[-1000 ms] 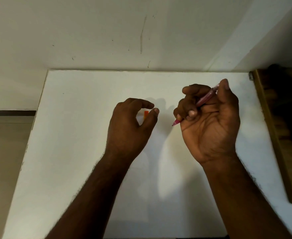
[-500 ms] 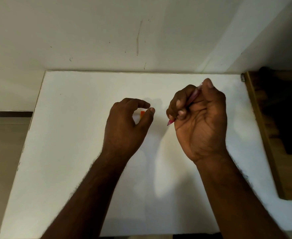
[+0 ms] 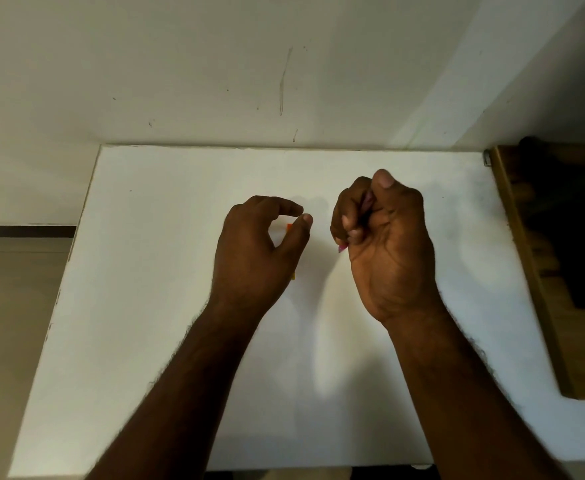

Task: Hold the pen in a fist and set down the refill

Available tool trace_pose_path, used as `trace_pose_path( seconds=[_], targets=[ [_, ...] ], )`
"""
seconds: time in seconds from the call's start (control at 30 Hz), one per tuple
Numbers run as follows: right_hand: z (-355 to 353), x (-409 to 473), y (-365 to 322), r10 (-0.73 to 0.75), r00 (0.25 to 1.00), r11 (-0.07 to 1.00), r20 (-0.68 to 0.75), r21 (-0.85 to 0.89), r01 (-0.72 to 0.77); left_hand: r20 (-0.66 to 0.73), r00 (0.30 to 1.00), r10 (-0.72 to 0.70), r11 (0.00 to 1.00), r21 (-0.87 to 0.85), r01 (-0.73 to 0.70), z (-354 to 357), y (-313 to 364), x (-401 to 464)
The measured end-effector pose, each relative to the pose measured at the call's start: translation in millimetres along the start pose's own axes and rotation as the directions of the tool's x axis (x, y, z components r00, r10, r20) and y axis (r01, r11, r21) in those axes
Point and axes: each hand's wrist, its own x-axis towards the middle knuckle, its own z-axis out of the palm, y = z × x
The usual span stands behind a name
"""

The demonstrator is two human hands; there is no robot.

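Head view: right hand [image 3: 384, 244] grips pink pen [image 3: 342, 248]; left hand [image 3: 260, 251] curled.

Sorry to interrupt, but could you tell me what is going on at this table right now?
A person is working with both hands over a white table. The right hand grips a pink pen, fingers curled round it so that only its tip shows below them. The left hand curves its thumb and forefinger around a small orange piece; whether they touch it cannot be told. A wooden tray lies at the table's right edge.
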Motion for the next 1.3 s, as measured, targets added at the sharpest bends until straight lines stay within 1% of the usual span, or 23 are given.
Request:
trace_pose_path(
  seconds=[0.13,0.27,0.33,0.43,0.57,0.67,0.77,0.97,1.3],
  targets=[
    [0.0,-0.4,1.2,-0.009,1.0,0.997,0.0,-0.073,0.009,-0.001,1.0,-0.007,1.0,-0.012,0.007,-0.6,0.5,-0.7],
    [-0.5,-1.1,3.1,-0.012,1.0,0.999,-0.002,-0.033,0.012,0.001,1.0,-0.011,1.0,-0.013,0.011,-1.1,0.7,-0.9],
    [-1.3,0.0,2.9,0.002,1.0,0.997,-0.009,0.076,-0.001,0.001,1.0,-0.014,1.0,-0.009,0.014,-1.3,0.2,-0.4],
    [-6.6,3.1,0.6,0.025,1.0,0.957,-0.014,0.289,-0.02,-0.007,1.0,-0.016,1.0,-0.012,0.016,-1.5,-0.7,-0.3],
    [-20.2,0.6,0.8,0.076,0.997,0.853,-0.033,0.52,-0.048,-0.008,1.0,-0.01,1.0,-0.019,0.01,2.1,-1.3,-3.8],
    [-28.4,1.6,3.7,0.131,0.99,0.783,-0.051,0.617,-0.072,-0.004,1.0,-0.015,1.0,-0.015,0.015,2.6,-2.2,-3.8],
    [-32.5,3.0,6.9,0.159,0.986,0.756,-0.055,0.648,-0.086,-0.002,1.0,-0.012,1.0,-0.001,0.012,3.8,-3.1,-4.0],
    [-39.3,4.7,9.3,0.166,0.986,0.695,-0.027,0.712,-0.097,0.001,1.0,-0.016,1.0,0.009,0.016,4.2,-3.2,-3.5],
    [-42.9,5.4,9.8,0.17,0.983,0.68,-0.07,0.73,-0.065,0.0,1.0,-0.019,1.0,0.003,0.019,4.2,-1.6,-4.0]
  ],
)
